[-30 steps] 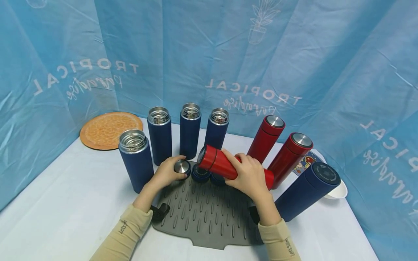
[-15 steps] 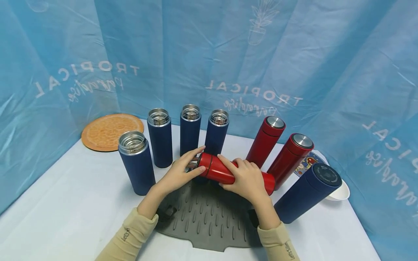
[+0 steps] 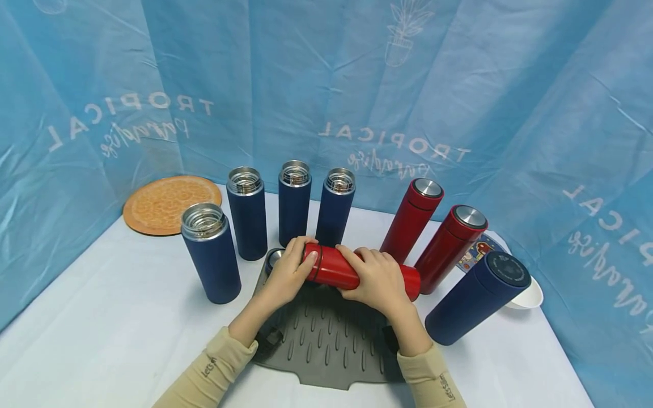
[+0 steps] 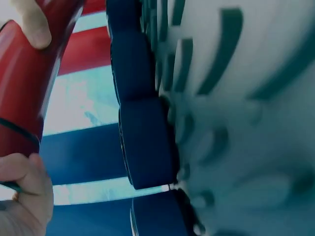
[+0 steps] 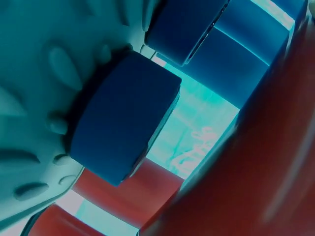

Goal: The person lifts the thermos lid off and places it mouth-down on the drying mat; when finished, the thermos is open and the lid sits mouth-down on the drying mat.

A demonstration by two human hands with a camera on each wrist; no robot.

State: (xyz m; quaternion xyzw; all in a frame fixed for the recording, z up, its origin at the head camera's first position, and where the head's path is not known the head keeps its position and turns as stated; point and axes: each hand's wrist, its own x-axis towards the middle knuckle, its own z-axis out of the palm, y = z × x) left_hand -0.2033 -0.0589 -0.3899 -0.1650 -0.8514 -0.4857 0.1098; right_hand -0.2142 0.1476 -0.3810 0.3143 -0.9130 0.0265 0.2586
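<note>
A red thermos (image 3: pixel 334 267) lies tilted nearly sideways above the grey ridged mat (image 3: pixel 326 345). My right hand (image 3: pixel 376 281) grips its body. Around its capped left end curl the fingers and thumb of my left hand (image 3: pixel 285 279), near the dark seam of the lid. In the left wrist view the same thermos (image 4: pixel 24 88) shows with that seam. Several blue lids (image 4: pixel 147 142) stand in a row along the mat's far edge; one silver-topped lid (image 3: pixel 276 256) peeks out beside my left hand, the others mostly hidden in the head view.
Several blue thermoses without lids, among them a near one (image 3: pixel 214 263), stand behind and left. Two capped red thermoses (image 3: pixel 410 221) and a capped blue one (image 3: pixel 474 300) stand at right. An orange round mat (image 3: pixel 172 204) lies back left; a white bowl (image 3: pixel 530 297) sits far right.
My left hand has left the silver-topped lid, moved right and taken hold of the red thermos's lid end. The thermos has come down slightly and shifted a little left in my right hand.
</note>
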